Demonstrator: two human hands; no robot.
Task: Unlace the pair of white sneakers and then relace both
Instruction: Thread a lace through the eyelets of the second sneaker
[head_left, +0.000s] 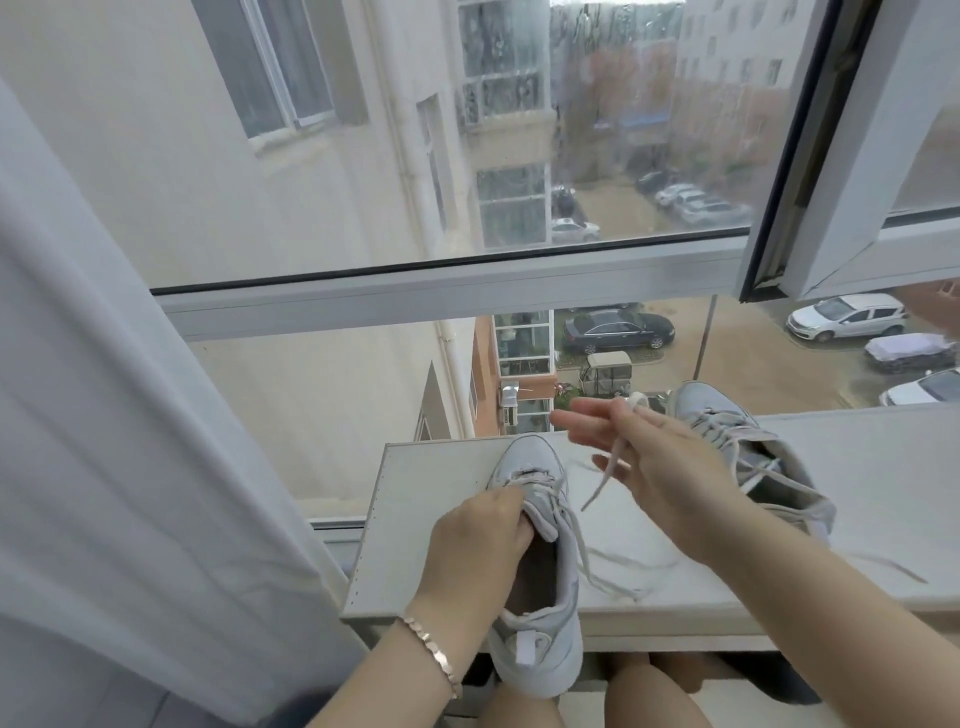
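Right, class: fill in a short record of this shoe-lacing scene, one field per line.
near shoe: white low-top sneaker, heel overhanging the pale grey ledge, laces loosened
far shoe: second white sneaker, on the ledge, laces loose
left hand: grips the near sneaker's upper
right hand: raised, pinches a flat white lace

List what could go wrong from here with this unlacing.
1. The near sneaker overhangs the windowsill edge at its heel, held only by the left hand; a hard tug on the lace pinched by the right hand could tip it off.
2. Its slack lies looped on the windowsill toward the second sneaker, whose laces also trail loose; they could tangle.
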